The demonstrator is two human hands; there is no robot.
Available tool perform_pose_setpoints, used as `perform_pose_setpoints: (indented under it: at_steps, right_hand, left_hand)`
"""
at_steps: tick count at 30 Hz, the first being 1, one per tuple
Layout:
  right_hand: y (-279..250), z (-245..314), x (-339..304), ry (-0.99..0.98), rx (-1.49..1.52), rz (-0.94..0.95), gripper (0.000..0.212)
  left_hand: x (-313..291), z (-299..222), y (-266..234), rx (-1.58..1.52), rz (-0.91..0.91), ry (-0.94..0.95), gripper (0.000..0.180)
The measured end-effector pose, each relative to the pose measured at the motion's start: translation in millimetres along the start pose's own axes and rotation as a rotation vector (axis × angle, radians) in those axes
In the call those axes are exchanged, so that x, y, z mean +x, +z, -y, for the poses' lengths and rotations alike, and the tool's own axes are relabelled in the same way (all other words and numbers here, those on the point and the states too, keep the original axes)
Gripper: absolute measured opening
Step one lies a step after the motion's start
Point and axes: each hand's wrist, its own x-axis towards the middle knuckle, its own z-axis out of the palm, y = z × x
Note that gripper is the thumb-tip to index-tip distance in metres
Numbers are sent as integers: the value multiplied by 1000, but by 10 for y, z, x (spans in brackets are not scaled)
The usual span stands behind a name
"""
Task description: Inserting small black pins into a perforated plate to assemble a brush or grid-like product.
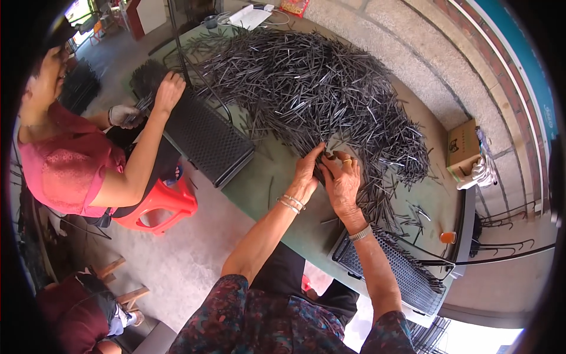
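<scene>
Landmark: pile of dark strips [300, 82], on the tabletop [259, 183]. Left hand [305, 173] and right hand [343, 186] together grasp a bunch of strips [321, 167] at the pile's near edge. Right-near of pile: perforated tray [368, 265], strips along one side, much mesh bare. Progress, judged: partial; most strips lie loose in the pile.

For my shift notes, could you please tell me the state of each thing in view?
Black strips: loose, heaped
Left hand: fingers bent, touching strips
Right hand: fingers bent, touching strips
Nearer perforated tray: strips along one side
Red plastic stool: occupied
White work gloves: unworn
Co-worker's glove: worn
</scene>
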Motion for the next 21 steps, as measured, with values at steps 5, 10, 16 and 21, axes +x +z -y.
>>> perform_pose_setpoints:
  at_steps: [5,10,16,21]
  right_hand:
    - [9,132,-37,92,-1,-19,17]
    - [1,123,-94,174,-13,99,15]
    - [-150,88,106,361,540,36,74]
    - [-76,350,108,720,985,28,55]
  left_hand:
    - [-145,26,-7,29,24,22,17]
    - [-276,87,-7,188,-84,125,11]
    - [-353,84,-30,545,-40,396,21]
    - [-419,257,-230,922,110,607,42]
